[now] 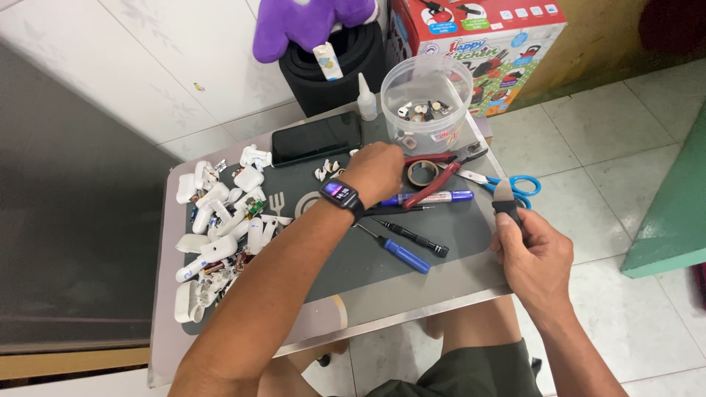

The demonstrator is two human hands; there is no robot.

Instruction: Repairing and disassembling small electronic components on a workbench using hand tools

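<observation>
My left hand [376,170], with a smartwatch [340,195] on the wrist, reaches across the dark work mat [346,254], fingers curled down near a roll of tape [422,173] and red-handled pliers [441,176]; what it grips is hidden. My right hand [531,250] holds a small flat scraper tool [505,198] with a dark handle upright at the table's right edge. A clear plastic tub [426,94] with small metal parts stands behind the left hand.
White earbud-case pieces [220,228] lie heaped at the left. A black phone [316,137], glue bottle [366,99], blue scissors [515,185], a marker [430,198] and two screwdrivers [404,246] are on the mat. A toy box [507,44] stands behind.
</observation>
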